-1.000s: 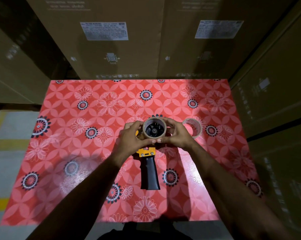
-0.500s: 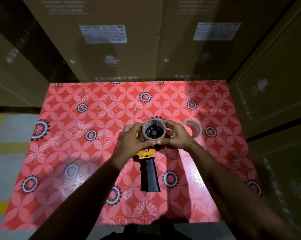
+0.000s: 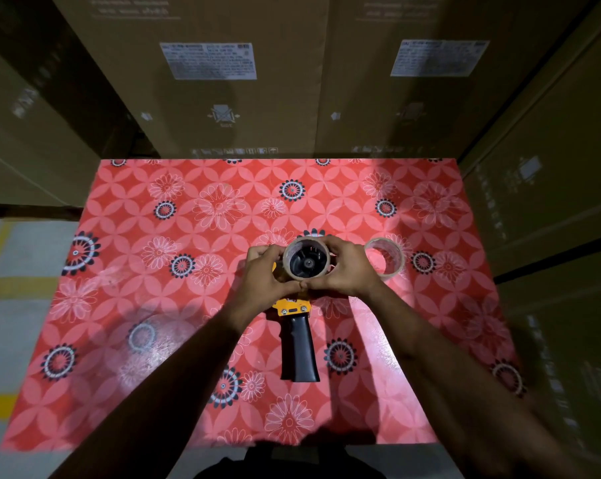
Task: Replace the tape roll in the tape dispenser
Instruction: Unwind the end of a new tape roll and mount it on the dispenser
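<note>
A tape dispenser [image 3: 299, 344] with a black handle and a yellow frame lies flat on the red flowered table [image 3: 153, 305], handle pointing toward me. A brown cardboard-coloured tape roll [image 3: 288, 267] sits over the dispenser's black hub. My left hand [image 3: 262, 276] grips the roll from the left and my right hand [image 3: 347, 271] grips it from the right, thumbs meeting at its near side. The dispenser's front part is hidden under my hands. A second, clear tape roll [image 3: 385, 259] lies flat on the table just right of my right hand.
Tall cardboard boxes [image 3: 230, 91] stand against the table's far edge and along the right side [image 3: 551, 202]. A grey floor with yellow lines [image 3: 1, 271] shows to the left of the table.
Both hands stay on the roll over the hub with only a slight shift; the roll looks a little lower on the hub. The clear roll has not moved.
</note>
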The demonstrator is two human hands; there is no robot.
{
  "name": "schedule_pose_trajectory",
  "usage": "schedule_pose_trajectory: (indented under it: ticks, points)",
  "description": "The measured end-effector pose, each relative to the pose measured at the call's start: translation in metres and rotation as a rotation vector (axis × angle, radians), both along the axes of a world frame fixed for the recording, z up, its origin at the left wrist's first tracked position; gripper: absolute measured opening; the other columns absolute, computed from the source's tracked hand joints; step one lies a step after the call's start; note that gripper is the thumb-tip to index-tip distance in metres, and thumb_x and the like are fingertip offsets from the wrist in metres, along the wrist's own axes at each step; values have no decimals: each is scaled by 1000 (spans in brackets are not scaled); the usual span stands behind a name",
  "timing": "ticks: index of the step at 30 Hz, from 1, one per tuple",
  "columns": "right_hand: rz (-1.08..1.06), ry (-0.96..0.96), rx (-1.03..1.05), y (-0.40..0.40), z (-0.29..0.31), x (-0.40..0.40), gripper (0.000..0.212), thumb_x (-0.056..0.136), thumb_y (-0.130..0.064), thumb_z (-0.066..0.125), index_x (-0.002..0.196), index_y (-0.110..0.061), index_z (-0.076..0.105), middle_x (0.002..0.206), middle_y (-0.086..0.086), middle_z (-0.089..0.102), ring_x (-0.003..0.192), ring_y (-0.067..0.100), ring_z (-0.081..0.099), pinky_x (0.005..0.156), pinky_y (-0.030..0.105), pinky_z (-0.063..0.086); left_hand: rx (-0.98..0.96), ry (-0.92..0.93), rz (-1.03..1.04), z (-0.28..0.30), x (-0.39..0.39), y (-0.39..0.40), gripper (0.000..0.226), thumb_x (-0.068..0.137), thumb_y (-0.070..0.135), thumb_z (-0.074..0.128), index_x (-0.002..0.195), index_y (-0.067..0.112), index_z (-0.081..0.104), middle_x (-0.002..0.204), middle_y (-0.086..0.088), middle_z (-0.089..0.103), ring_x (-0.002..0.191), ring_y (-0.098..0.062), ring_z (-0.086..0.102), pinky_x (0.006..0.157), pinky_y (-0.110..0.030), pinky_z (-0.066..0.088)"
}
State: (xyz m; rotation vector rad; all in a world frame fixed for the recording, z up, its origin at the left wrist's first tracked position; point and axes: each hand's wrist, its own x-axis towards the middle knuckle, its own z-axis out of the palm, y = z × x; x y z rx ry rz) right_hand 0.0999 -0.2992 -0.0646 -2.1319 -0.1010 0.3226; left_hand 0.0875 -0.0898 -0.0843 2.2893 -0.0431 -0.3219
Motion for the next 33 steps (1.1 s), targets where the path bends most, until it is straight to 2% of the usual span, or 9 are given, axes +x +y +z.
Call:
schedule_pose_trajectory:
  ticks: [7, 11, 15, 17, 18, 20, 22, 25, 33]
  points:
    - [-109, 77, 127, -6, -12, -4, 77, 47, -21, 101, 117, -16, 69, 108, -3, 76, 101, 10, 73, 93, 40, 59, 104, -37, -34, 3, -2, -4, 75, 61, 70, 79, 126, 40, 56, 117, 3, 49, 110, -6, 33, 95, -39, 43]
    - [-90, 96, 123, -5, -16, -5, 83, 44, -36, 96, 120, -16, 69, 109, -4, 76, 102, 10, 72, 93, 42, 58, 71, -20, -19, 9, -3, -5, 74, 65, 56, 86, 130, 30, 59, 117, 0, 45, 110, -9, 34, 87, -26, 35]
    - [29, 126, -46, -5, -9, -2, 97, 52, -56, 85, 139, -28, 54, 122, -7, 72, 114, 12, 67, 99, 42, 54, 82, -25, -50, 16, -6, -9, 81, 68, 56, 84, 137, 28, 52, 111, 14, 43, 119, -13, 34, 94, -31, 39]
    - [101, 106, -152, -3, -2, -4, 117, 61, -62, 77, 158, -21, 26, 150, 4, 53, 137, 20, 51, 114, 41, 43, 91, 3, -69, 14, -6, -5, 94, 74, 55, 79, 152, 36, 31, 129, 7, 43, 129, -16, 31, 107, -38, 34]
    - [128, 73, -203, -1, 1, -5, 121, 68, -66, 71, 161, -17, 12, 163, 8, 34, 149, 21, 33, 122, 40, 31, 66, 38, -72, 16, -7, -3, 95, 78, 52, 74, 155, 43, 19, 137, 1, 38, 131, -17, 30, 110, -42, 30]
    - [191, -50, -332, 4, 3, -8, 108, 84, -71, 47, 161, -14, -2, 170, 6, 1, 156, 18, -1, 126, 39, 9, -2, 108, -87, 23, -8, -1, 84, 91, 47, 61, 156, 50, 7, 145, 0, 30, 134, -19, 26, 112, -48, 26]
    - [232, -146, -447, 8, 2, -14, 88, 96, -63, 28, 161, -13, -3, 170, 6, -8, 155, 17, -12, 127, 45, 3, 27, 104, -138, 28, -9, -2, 68, 103, 47, 43, 157, 46, 3, 156, 5, 24, 142, -16, 16, 116, -53, 18]
    - [197, -204, -498, 13, -3, -18, 72, 103, -49, 27, 161, -12, 6, 170, 7, 1, 157, 19, -3, 127, 51, 6, 206, -29, -248, 25, -7, -5, 64, 106, 47, 29, 160, 33, -2, 165, 7, 20, 146, -14, 10, 117, -56, 18]
    - [226, -211, -584, 14, -9, -10, 79, 97, -57, 12, 160, -10, 14, 169, 10, 12, 157, 22, 3, 126, 52, 10, 318, -67, -295, 15, -2, -7, 61, 107, 42, 31, 160, 29, 4, 169, 9, 0, 149, -18, 8, 117, -50, 18]
